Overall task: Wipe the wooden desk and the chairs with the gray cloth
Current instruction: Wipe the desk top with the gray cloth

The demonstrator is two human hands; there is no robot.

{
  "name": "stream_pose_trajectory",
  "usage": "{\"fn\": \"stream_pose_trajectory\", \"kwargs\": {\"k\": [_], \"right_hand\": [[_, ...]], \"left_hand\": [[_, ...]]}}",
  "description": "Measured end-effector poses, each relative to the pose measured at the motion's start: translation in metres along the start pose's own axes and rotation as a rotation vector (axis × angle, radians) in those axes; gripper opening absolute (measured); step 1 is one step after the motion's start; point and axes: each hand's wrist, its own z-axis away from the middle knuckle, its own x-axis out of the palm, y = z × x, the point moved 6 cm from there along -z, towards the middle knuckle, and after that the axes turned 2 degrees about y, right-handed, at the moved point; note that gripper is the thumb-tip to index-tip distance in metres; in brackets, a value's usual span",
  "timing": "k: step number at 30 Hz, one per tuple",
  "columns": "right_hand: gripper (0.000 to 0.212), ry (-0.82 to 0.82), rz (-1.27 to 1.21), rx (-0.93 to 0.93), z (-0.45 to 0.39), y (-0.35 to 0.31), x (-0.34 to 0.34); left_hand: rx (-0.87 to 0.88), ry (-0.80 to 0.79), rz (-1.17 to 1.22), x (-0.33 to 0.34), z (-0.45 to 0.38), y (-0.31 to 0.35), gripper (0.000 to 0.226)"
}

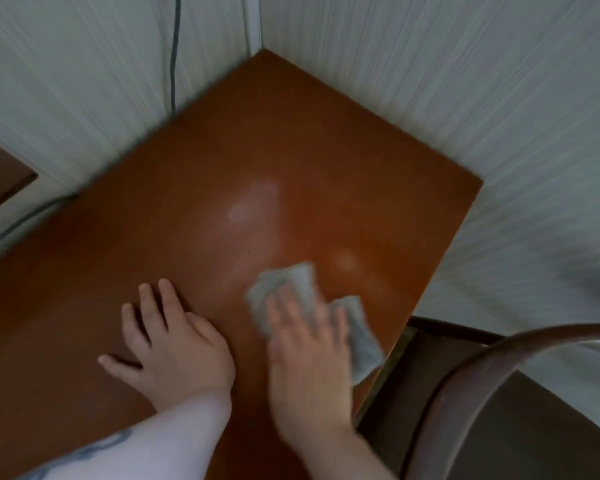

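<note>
On the wooden desk (194, 188) set into a wall corner, the right hand (307, 358) presses the gray cloth (291, 282) flat with straight, blurred fingers near the right edge, beside a chair (499, 393), while the left hand (174, 348) rests open, fingers spread.

Crumpled gray cloth (293, 292) flat on reddish-brown wooden desk (222, 161), near its right edge beside dark chair (499, 393).

- No legible text, label, brand, number or sign appears anywhere in the head view.
- A blue-grey mark on the left forearm (94, 452) is cut off by the frame edge; it cannot be read as lettering.
</note>
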Motion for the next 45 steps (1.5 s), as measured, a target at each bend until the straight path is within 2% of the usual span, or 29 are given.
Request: {"fn": "stream_pose_trajectory", "kwargs": {"k": [2, 4, 5, 7, 9, 11, 13, 15, 17, 19, 20, 22, 24, 27, 29, 33, 35, 37, 40, 45], "right_hand": [[0.056, -0.128, -0.037, -0.284, 0.007, -0.035, 0.009], [0.056, -0.123, -0.021, -0.352, -0.025, -0.024, 0.014], [0.056, -0.093, 0.013, -0.291, -0.044, -0.009, 0.013], [0.055, -0.001, 0.050, -0.016, -0.074, 0.042, 0.003], [0.052, 0.019, 0.043, 0.259, -0.068, 0.088, -0.006], [0.053, 0.066, 0.066, 0.361, -0.039, 0.095, -0.013], [0.055, 0.062, 0.091, 0.279, -0.009, 0.063, -0.011], [0.055, -0.004, 0.053, 0.021, 0.001, 0.014, 0.000], [0.053, -0.078, 0.008, -0.234, -0.015, -0.018, 0.011], [0.052, -0.076, 0.016, -0.291, -0.056, -0.011, 0.018], [0.053, -0.037, 0.047, -0.225, -0.079, 0.006, 0.015], [0.051, -0.035, 0.070, 0.055, -0.113, 0.057, 0.006], [0.051, -0.033, 0.075, 0.302, -0.109, 0.105, -0.005], [0.051, 0.032, 0.094, 0.433, -0.067, 0.113, -0.016], [0.053, 0.027, 0.092, 0.342, -0.042, 0.073, -0.010], [0.053, -0.164, 0.040, -0.235, -0.048, -0.037, 0.019], [0.052, -0.206, 0.011, -0.359, -0.083, -0.057, 0.024], [0.050, -0.226, 0.025, -0.351, -0.122, -0.050, 0.025], [0.051, -0.220, 0.022, -0.162, -0.154, -0.021, 0.024], [0.054, -0.190, 0.058, -0.035, -0.138, -0.027, 0.022]], "left_hand": [[-0.013, 0.003, 0.014, 0.001, -0.001, -0.001, 0.052], [-0.008, 0.004, 0.005, 0.001, 0.000, 0.000, 0.052], [0.002, 0.003, -0.010, 0.001, 0.001, 0.000, 0.052], [0.008, -0.001, -0.030, 0.000, 0.001, 0.001, 0.053], [0.007, -0.001, -0.026, -0.001, 0.000, 0.000, 0.053], [0.008, 0.007, -0.016, 0.000, -0.001, -0.001, 0.053], [0.014, 0.010, -0.009, 0.002, 0.000, 0.000, 0.052], [0.016, 0.021, -0.004, 0.002, -0.001, 0.000, 0.052], [0.010, 0.028, -0.004, 0.001, -0.001, 0.000, 0.054], [0.008, 0.012, -0.017, 0.001, -0.001, -0.001, 0.053], [0.009, 0.000, -0.032, 0.002, -0.001, -0.001, 0.053], [0.012, -0.003, -0.046, 0.003, -0.001, -0.002, 0.054], [0.022, 0.012, -0.035, 0.003, -0.001, -0.002, 0.054], [0.022, 0.023, -0.021, 0.005, -0.002, -0.003, 0.055], [0.026, 0.024, -0.011, 0.005, -0.002, -0.003, 0.055], [0.027, 0.070, -0.001, 0.006, -0.003, -0.004, 0.055], [0.030, 0.058, -0.012, 0.007, -0.003, -0.006, 0.054], [0.026, 0.069, -0.019, 0.006, -0.003, -0.005, 0.055], [0.053, 0.099, -0.016, 0.006, -0.003, -0.004, 0.057], [0.068, 0.148, 0.063, -0.002, -0.001, -0.008, 0.055]]}}
